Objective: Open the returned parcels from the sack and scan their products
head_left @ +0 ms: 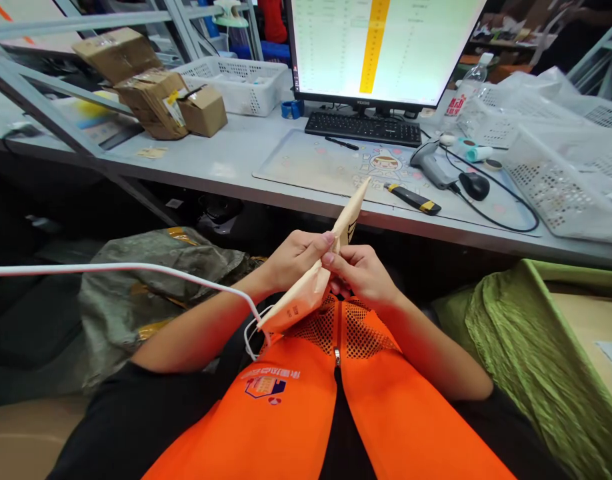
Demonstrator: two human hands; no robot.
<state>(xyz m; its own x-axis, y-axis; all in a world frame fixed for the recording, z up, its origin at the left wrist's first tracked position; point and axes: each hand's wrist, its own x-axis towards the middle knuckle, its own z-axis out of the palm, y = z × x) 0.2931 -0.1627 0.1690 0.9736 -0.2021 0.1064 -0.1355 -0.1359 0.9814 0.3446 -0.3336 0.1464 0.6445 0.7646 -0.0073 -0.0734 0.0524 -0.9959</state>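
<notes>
Above my lap, in front of the desk's edge, I hold a pale beige paper packet (299, 300) with dark print on it. It is tilted, its far tip pointing up toward the desk. My left hand (299, 257) pinches its edge near the middle. Right beside it, my right hand (363, 272) is closed on the same edge, thumb against the paper. Some of the fingers of both hands are hidden behind the packet. A white cable (186, 273) crosses from the left and loops near the packet's lower corner.
On the desk (226, 163) are a keyboard (363, 128), a box cutter (412, 199), a barcode scanner (431, 165), and a mouse (475, 186). Cardboard boxes (153, 100) sit left; white plastic baskets (561, 180) stand right. A green sack (526, 340) lies near my right arm.
</notes>
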